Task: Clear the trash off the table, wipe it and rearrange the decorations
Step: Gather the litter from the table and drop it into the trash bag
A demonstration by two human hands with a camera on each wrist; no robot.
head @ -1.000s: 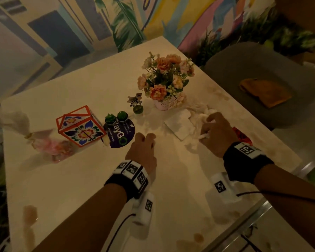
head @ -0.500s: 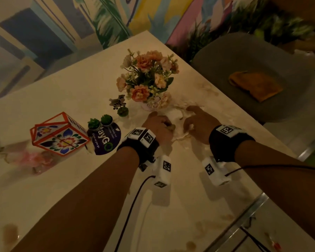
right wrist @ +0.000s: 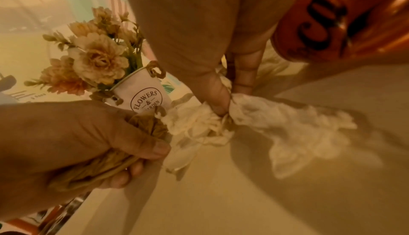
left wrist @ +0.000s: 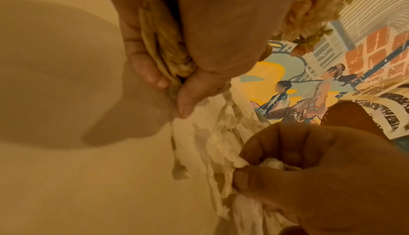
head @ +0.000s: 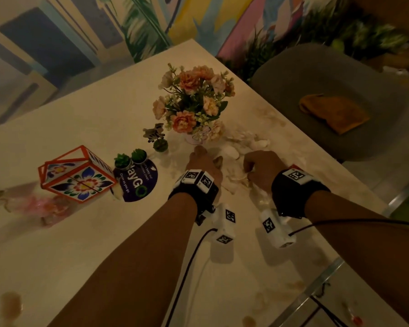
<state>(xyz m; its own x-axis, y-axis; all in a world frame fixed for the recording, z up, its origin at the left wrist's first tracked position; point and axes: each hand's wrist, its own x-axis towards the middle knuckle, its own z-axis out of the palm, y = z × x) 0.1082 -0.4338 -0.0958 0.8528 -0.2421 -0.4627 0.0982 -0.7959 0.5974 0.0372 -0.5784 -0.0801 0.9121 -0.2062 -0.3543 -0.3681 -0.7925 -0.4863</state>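
Head: both fists bunching tissues (head: 234,182) near table's (head: 80,244) right edge, just beside vase (head: 196,138); risk of knocking it.

Left wrist: left hand (left wrist: 188,46) clenching brown wad.

Right wrist: right hand (right wrist: 210,55) pinching white tissue; shreds may drop.

Crumpled white tissue paper (right wrist: 287,127), smooth matt table (head: 80,244), glossy orange wrapper (right wrist: 343,20)

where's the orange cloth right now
In the head view the orange cloth lies on the seat of the grey chair, off the table's far right edge, beyond the flower pot.
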